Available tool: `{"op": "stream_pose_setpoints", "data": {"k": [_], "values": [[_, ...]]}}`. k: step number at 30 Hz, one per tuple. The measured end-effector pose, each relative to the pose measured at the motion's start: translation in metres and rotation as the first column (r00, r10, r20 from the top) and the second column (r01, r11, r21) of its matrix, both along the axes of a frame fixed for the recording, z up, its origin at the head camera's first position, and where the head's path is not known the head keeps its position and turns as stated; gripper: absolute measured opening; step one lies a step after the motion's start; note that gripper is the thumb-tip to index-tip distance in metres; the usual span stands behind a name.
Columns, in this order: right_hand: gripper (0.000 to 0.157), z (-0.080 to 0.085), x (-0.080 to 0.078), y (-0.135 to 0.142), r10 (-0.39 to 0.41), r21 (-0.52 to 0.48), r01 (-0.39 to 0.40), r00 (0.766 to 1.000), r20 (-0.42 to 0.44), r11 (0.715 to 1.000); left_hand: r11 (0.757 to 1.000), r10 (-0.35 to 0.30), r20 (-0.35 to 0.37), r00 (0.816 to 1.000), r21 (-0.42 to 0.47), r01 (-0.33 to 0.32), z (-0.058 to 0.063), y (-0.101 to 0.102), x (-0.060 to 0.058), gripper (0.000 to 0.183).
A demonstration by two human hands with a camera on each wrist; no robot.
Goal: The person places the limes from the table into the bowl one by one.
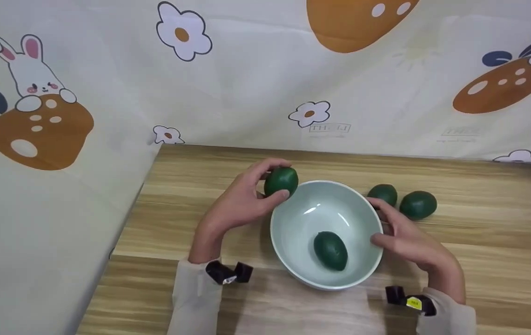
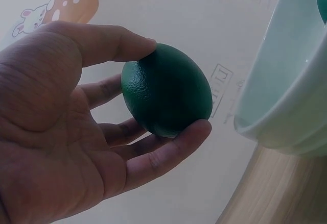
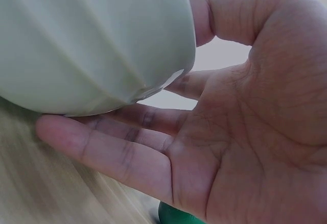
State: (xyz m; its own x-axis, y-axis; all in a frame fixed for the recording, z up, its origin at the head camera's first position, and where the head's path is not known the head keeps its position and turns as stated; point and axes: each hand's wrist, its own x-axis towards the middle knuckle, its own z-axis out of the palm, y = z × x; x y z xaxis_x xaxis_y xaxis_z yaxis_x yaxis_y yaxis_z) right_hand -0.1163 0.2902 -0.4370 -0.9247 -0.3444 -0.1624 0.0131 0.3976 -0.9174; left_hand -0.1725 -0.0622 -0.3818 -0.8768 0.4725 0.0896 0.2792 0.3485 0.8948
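Observation:
My left hand holds a dark green avocado between thumb and fingers, at the upper left rim of a pale green bowl. The left wrist view shows this avocado's finely bumpy skin, with the bowl apart from it on the right. My right hand grips the bowl's right side, its thumb over the rim. In the right wrist view, the fingers reach under the bowl's ribbed outer wall. A second avocado lies inside the bowl.
Two more avocados, a nearer one partly behind the right fingers and another beside it, lie right of the bowl on the wooden table. A printed cloth hangs behind the table and along its left side.

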Motion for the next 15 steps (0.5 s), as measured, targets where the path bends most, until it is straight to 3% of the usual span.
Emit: {"op": "stream_pose_setpoints", "data": {"k": [15], "values": [[0.078, -0.0009, -0.0002, -0.0001, -0.003, -0.003, 0.003, 1.000, -0.004, 1.000, 0.999, -0.033, 0.004, 0.999, 0.014, 0.033, 0.0017, 0.0085, 0.0036, 0.051]]}}
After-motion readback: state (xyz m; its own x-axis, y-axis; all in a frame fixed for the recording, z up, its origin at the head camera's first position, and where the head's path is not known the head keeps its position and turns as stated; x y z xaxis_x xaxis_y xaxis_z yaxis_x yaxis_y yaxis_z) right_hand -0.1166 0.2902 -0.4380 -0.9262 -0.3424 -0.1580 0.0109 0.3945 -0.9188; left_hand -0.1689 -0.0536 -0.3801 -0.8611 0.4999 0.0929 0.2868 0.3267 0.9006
